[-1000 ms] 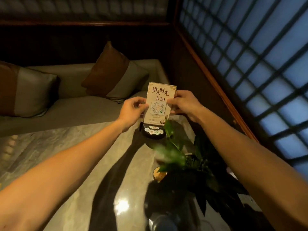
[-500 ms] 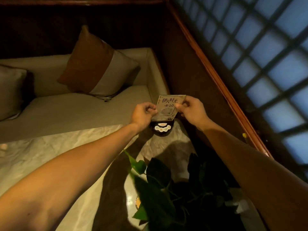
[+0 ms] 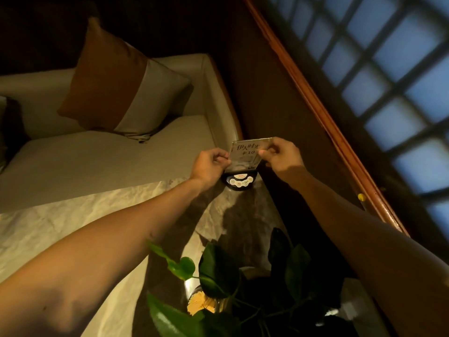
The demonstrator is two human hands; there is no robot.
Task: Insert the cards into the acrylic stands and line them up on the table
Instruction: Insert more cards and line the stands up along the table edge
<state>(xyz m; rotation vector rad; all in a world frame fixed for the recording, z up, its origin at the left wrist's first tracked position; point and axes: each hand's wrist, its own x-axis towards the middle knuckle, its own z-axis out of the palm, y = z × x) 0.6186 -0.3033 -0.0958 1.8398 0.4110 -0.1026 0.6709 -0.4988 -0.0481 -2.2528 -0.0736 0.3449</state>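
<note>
A cream card printed with dark characters and "10" stands in a stand with a round black base that carries small white buttons, at the far right corner of the marble table. My left hand pinches the card's left edge. My right hand pinches its upper right edge. The card is seen steeply from above, so its lower part is hidden behind its top edge and the fingers. I cannot tell how deep it sits in the stand.
A leafy green plant in a pot stands on the table close to me, under my right forearm. Beyond the table is a beige sofa with a brown-and-grey cushion. A wooden-framed lattice window runs along the right.
The card has come down towards the black base, and both hands went down with it. The view tipped downward, so more of the plant and table shows.
</note>
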